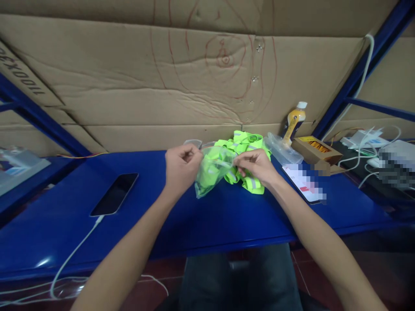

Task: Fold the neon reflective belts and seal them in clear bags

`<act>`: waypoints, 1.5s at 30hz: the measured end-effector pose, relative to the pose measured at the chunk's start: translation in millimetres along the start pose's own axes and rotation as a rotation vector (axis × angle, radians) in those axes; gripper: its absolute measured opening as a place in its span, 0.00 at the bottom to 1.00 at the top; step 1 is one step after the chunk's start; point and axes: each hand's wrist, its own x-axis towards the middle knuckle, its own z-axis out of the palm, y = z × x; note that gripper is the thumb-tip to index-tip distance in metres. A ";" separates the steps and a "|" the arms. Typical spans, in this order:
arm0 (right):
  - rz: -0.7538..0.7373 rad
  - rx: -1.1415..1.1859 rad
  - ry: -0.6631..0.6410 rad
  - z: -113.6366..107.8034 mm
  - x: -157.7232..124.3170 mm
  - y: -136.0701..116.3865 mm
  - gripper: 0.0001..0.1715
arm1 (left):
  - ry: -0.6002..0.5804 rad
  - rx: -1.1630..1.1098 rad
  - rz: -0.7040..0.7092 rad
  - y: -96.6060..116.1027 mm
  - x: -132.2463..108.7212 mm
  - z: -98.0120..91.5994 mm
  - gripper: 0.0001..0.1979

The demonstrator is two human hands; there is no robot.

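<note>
A clear plastic bag (212,175) hangs between my two hands above the blue table, its lower corner pointing down. My left hand (183,166) is closed on the bag's left upper edge. Thumb and fingers of my right hand (254,164) pinch the bag's right edge. Neon yellow-green fabric with grey reflective strips (253,183) lies bunched on the table behind the bag and around my right hand. Green shows through the film; I cannot tell whether any fabric is inside the bag.
On the blue table (194,229), a dark phone (115,194) with a white cable lies left. To the right are another phone (303,185), crumpled clear plastic (282,149), a yellow drink bottle (295,121) and an open cardboard box (316,151). A cardboard wall (123,108) closes the back.
</note>
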 end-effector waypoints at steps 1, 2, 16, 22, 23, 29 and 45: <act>-0.051 -0.075 0.062 -0.3 0.0 -0.7 0.10 | 0.063 0.004 0.007 -3.6 2.2 -0.3 0.11; -0.126 -0.171 0.126 0.2 -0.5 -1.9 0.08 | 0.078 0.006 0.020 -6.3 3.5 0.3 0.11; -0.502 -1.110 -0.385 -4.4 -21.4 -21.1 0.32 | -0.418 0.052 0.343 4.2 -7.8 12.1 0.14; -0.458 -1.249 -0.292 15.8 -22.4 -9.3 0.21 | -0.436 -0.004 0.303 15.5 -16.9 21.4 0.16; -0.468 -1.254 -0.254 20.1 -21.5 -6.9 0.16 | -0.427 -0.013 0.308 18.3 -18.0 22.0 0.16; -0.530 -0.928 -0.172 27.7 -14.4 4.2 0.11 | -0.371 -0.042 0.348 26.2 -14.6 7.8 0.11; 0.039 0.230 0.017 -9.1 3.9 -10.8 0.25 | -0.098 0.121 0.129 -29.0 23.9 -28.7 0.24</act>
